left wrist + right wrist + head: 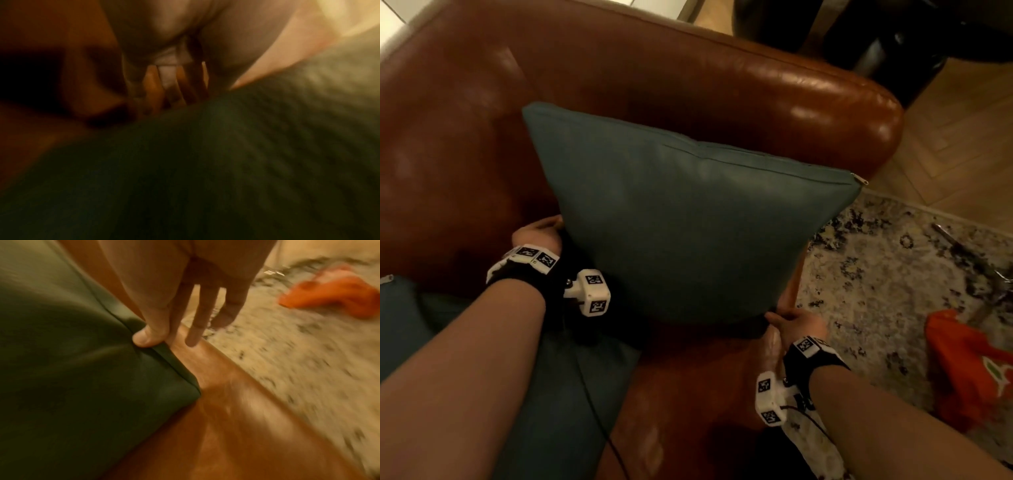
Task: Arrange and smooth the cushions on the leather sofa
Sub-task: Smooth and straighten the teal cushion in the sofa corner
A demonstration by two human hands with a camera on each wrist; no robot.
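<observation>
A teal cushion (688, 222) stands upright on the seat of the brown leather sofa (722, 78), near its right arm. My left hand (537, 233) grips the cushion's lower left edge, fingers tucked behind it. The left wrist view is blurred and shows fingers (170, 78) curled at the edge of the cushion (205, 162). My right hand (794, 323) holds the lower right corner. In the right wrist view my right hand (160, 331) pinches the seam of the cushion (61, 369) with the thumb in front, over the sofa seat (236, 418).
A second teal cushion (400, 318) lies on the seat at the lower left, under my left forearm. A speckled rug (876, 274) borders the sofa on the right, with an orange bag (969, 370) on it. Dark furniture (893, 34) stands behind the sofa.
</observation>
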